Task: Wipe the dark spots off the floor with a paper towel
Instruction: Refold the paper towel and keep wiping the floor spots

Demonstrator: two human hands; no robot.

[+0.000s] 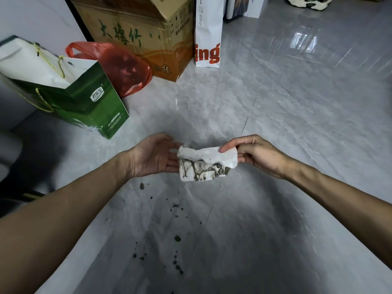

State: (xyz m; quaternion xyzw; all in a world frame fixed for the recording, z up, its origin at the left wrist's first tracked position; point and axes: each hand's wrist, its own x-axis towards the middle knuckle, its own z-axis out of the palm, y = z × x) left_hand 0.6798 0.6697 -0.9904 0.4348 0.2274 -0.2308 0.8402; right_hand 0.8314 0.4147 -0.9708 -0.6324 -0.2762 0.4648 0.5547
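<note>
Before a cardboard box (137, 39), dark spots (177, 238) fleck the floor (297, 124).

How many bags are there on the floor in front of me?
3: a green gift bag at left, a red plastic bag behind it, and a white paper bag right of the cardboard box. More could be hidden behind the box.

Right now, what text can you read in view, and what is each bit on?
"ing": white bag, big orange letters; its small print is too small to read.
"君乐宝": green bag, oval logo; the white print below it is unreadable.
"棒": box, lower corner; its big green brush characters are too stylized to read surely.
Towel: no text, only dark smears.
</note>
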